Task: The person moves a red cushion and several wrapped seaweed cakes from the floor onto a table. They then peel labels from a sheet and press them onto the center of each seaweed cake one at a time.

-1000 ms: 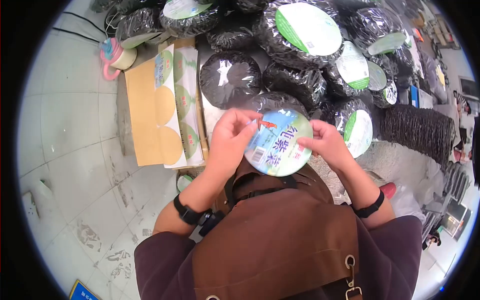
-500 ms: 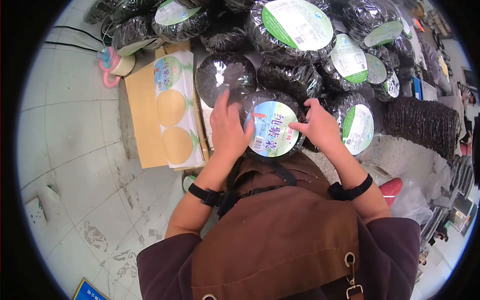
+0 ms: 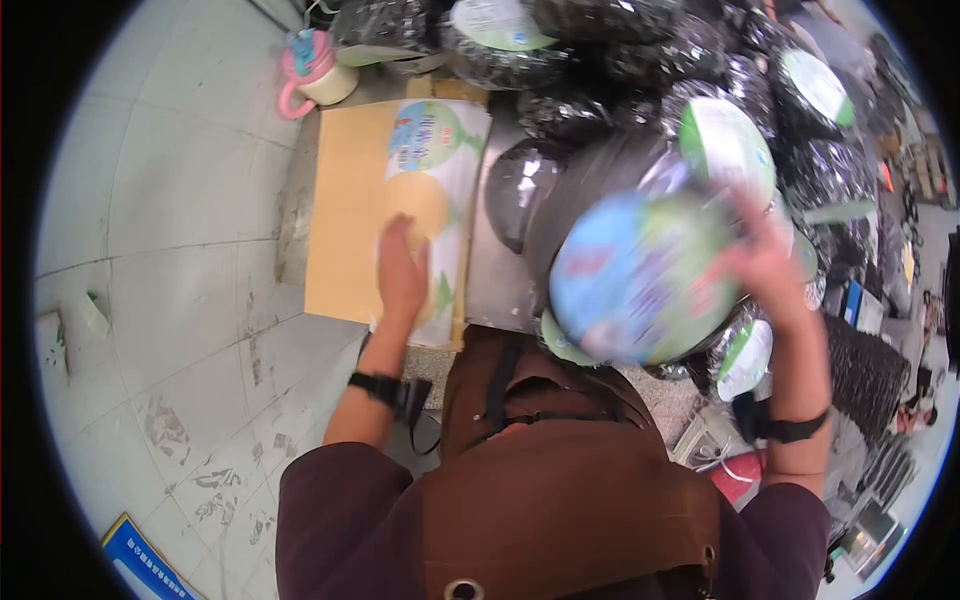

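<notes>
My right hand (image 3: 765, 260), smeared by motion, grips the right edge of a round, plastic-wrapped dark seaweed package (image 3: 640, 285). Its blue and green label faces up and is blurred. My left hand (image 3: 402, 275) lies over a sheet of round labels (image 3: 462, 180), fingers stretched and thumb apart. One printed label (image 3: 425, 135) shows at the top of that sheet; below it are tan bare circles, partly covered by the hand. Another wrapped seaweed package (image 3: 522, 192) sits between the sheet and the held one.
Several wrapped seaweed packages (image 3: 725, 150) are heaped at the back and right. A tan cardboard sheet (image 3: 345, 215) lies under the label sheet. A pink and cream cup (image 3: 325, 80) stands at the back left. Stacked dark seaweed sheets (image 3: 870, 375) are at the right.
My left hand has left the labelled package and moved left onto the label sheet. My right hand has lifted and tilted the package, carrying it to the right. The camera view has shifted too.
</notes>
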Available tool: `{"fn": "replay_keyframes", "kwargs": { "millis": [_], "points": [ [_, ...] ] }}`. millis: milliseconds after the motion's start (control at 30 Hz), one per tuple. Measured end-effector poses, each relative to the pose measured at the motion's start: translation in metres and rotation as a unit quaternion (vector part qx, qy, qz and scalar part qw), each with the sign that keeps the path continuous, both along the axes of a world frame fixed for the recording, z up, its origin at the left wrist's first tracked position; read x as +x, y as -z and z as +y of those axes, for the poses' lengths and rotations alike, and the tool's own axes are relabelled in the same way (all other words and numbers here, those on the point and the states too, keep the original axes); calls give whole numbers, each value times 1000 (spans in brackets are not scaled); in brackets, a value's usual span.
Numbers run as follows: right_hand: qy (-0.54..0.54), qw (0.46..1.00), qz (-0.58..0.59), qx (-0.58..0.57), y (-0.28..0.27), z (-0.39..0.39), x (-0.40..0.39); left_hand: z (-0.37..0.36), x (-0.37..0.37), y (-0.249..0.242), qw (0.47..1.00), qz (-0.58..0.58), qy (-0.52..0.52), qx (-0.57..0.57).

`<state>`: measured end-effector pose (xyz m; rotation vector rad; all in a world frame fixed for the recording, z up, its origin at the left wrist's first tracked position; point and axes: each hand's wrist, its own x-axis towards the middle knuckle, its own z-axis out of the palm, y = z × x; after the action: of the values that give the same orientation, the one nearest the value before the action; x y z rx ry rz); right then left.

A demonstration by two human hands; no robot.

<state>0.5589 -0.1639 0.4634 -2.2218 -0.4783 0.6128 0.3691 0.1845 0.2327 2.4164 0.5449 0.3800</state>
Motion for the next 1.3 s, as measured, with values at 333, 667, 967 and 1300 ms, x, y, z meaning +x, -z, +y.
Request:
{"fn": "replay_keyframes", "kwargs": {
  "millis": [333,667,967,1300],
  "points": [
    [60,952,219,205,38,106,-38,112,169,79,967,167,-186,42],
    [113,929,291,201,74,84,-52,99,180,74,947,114,-301,19],
    [79,985,122,97,80,12,-75,10,109,-55,982,-186,-21,-27],
    [109,872,393,272,130,67,-54,-80,58,-105,825,-89,23,-558]
  ]
}}
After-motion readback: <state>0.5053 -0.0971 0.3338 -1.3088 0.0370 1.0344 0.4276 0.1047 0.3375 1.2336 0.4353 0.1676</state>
